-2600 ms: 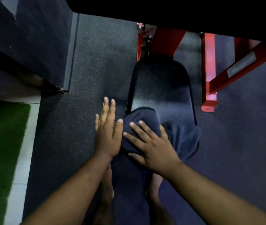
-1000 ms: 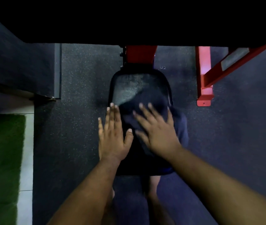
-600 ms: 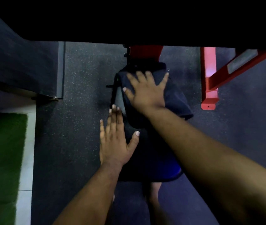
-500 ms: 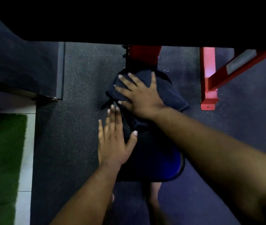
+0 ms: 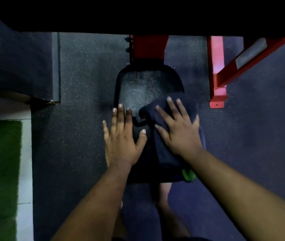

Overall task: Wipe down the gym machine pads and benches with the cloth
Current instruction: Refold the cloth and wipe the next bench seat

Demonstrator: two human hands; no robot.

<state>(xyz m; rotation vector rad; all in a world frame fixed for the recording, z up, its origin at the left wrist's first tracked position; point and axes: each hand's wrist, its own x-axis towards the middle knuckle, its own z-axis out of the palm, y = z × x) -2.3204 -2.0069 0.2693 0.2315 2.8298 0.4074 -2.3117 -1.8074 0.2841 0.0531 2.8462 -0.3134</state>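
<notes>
You're showing two bare forearms coming in from the bottom edge, no sleeves reaching the wrists or anywhere along the visible arm. Your left hand is wearing nothing: no glove, ring, watch or band showing. Your right hand is looking the same, bare to the wrist, no jewellery or strap. Fingers are showing short, pale nails, no polish that I can tell. Below the arms your bare feet are partly showing, blurred and dim. A sliver of dark clothing is showing at the very bottom edge; too dark to identify.
</notes>
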